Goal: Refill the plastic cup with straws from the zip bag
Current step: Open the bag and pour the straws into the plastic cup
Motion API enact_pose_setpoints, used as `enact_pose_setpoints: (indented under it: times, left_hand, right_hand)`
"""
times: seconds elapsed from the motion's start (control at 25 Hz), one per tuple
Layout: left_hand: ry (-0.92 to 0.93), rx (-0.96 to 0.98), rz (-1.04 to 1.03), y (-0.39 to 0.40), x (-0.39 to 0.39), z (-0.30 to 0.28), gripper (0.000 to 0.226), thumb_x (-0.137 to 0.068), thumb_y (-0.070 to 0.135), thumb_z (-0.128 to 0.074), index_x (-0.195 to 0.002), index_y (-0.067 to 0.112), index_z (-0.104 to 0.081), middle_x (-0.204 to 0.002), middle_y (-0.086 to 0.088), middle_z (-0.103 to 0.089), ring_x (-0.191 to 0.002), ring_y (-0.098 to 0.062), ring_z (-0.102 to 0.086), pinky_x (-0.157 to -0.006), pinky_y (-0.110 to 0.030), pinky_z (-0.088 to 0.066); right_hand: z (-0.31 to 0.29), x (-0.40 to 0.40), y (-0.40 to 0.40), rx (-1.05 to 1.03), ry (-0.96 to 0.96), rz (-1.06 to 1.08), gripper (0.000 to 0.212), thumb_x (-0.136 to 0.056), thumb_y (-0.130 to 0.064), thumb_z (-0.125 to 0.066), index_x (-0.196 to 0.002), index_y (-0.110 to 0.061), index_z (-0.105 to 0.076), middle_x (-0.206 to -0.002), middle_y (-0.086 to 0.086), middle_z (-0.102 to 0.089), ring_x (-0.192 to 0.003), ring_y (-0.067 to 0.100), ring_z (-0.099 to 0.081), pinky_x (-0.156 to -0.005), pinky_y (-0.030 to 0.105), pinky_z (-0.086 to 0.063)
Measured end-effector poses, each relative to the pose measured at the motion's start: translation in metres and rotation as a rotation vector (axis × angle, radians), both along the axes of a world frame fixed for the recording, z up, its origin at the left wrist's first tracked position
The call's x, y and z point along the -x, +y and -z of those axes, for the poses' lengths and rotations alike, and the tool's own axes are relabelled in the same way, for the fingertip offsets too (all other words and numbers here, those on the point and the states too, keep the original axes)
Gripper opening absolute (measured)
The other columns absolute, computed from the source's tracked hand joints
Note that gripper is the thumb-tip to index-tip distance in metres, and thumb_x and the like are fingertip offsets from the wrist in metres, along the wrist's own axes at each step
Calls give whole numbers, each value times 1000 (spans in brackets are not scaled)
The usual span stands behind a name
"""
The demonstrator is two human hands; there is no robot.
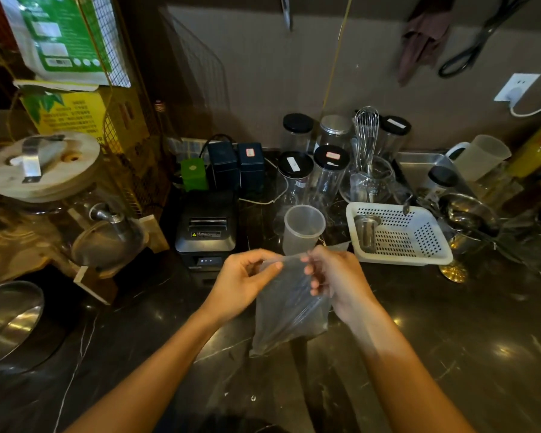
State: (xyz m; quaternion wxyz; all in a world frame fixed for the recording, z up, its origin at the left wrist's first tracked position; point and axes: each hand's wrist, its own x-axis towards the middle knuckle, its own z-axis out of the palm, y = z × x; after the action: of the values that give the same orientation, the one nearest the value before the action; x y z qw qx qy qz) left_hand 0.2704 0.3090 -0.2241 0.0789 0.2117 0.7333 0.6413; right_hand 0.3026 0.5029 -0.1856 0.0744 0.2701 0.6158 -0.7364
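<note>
While your forearms reach in from the bottom edge, both of your hands pinch the top edge of the zip bag (289, 310), which hangs down between them above the dark counter (450, 354). Your left hand (242, 284) has thumb and fingers closed on the bag's left corner; your right hand (336, 281) is clamped on the right corner, fingertips curled over the rim. The bag is clear and crumpled, and I can't make out straws inside it. Just behind your hands stands the plastic cup (303, 228), upright, open and looking empty. To its right sits a white basket (400, 232) with a small metal cup (366, 229) in it. To its left is a black receipt printer (205, 229). Further back, black-lidded jars (295, 175) and a whisk (366, 132) crowd the wall.
</note>
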Motion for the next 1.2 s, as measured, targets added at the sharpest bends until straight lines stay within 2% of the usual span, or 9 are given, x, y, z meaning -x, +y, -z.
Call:
enact_pose_setpoints:
  times: [0.12, 0.28, 0.4, 0.56, 0.72, 0.84, 1.0, 1.08, 1.2]
  left_hand:
    - [-67, 2, -55, 6, -3, -12, 19, -93, 15, -72, -112, 15, -77, -103, -3, -78, -101, -16, -74, -89, -29, -59]
    - [-83, 61, -21, 18, 0, -25, 13, -94, 20, -72, -103, 18, -81, -95, -9, -80, -94, -38, -73, -88, -53, -57]
    - [-64, 166, 16, 16, 3, -35, 15, -96, 18, -69, -100, 16, -83, -93, -5, -82, -93, -29, -77, -90, -48, -59]
    - [-165, 231, 80, 6, 13, -45, 17, -95, 14, -70, -95, 1, -81, -89, -25, -78, -81, -31, -76, -83, -54, -58]
    - [-142, 346, 211, 5, 13, -53, 13, -94, 14, -70, -96, 9, -83, -85, -9, -81, -83, -28, -79, -78, -40, -66]
    - [-72, 446, 181, 8, 15, -58, 9, -90, 15, -75, -88, 11, -83, -78, -6, -80, -77, -21, -78, -77, -39, -65]
    - [-184, 357, 36, 19, 17, -63, 11, -85, 14, -81, -86, 3, -81, -81, -16, -79, -76, -27, -76, -72, -34, -62]
    - [-282, 288, -68, 25, 18, -62, 13, -84, 11, -79, -85, -2, -79, -82, -18, -77, -73, -21, -70, -66, -25, -56]
    - [-382, 224, -111, 33, 17, -58, 7, -84, 8, -75, -79, 2, -76, -73, -11, -69, -70, -16, -63, -61, -18, -51]
  right_hand:
    - [-1, -3, -4, 26, -1, -8, 18, -96, -12, -67, -78, -11, -70, -58, -1, -54, -44, 9, -45, -45, 24, -38]
    - [0, -7, -11, -7, 38, 0, 23, -93, -8, -65, -70, -12, -64, -53, -1, -45, -41, 9, -37, -40, 21, -31]
    - [1, -9, -10, -18, 54, -14, 25, -94, -10, -68, -69, -13, -65, -53, 0, -45, -40, 8, -36, -40, 21, -29]
    - [1, -13, -10, 47, 142, -90, 26, -99, -20, -71, -77, -8, -71, -56, 2, -50, -43, 10, -38, -41, 21, -32]
    - [1, -17, -8, 80, 184, -101, 27, -101, -21, -69, -77, -9, -71, -60, 4, -51, -46, 12, -41, -47, 25, -37]
    - [-1, -19, -6, 41, 208, -127, 26, -101, -21, -68, -78, -8, -70, -61, 3, -51, -48, 13, -43, -48, 26, -39]
    - [-4, -21, 5, 40, 219, -127, 21, -100, -21, -69, -84, -7, -73, -61, 3, -53, -50, 14, -45, -50, 28, -39]
    - [-5, -23, 6, 32, 208, -119, 20, -100, -17, -69, -84, -6, -74, -61, 3, -56, -50, 14, -46, -50, 28, -40]
    - [-4, -24, 3, 26, 157, -78, 20, -98, -10, -66, -78, -8, -72, -60, 4, -56, -53, 16, -48, -52, 28, -43]
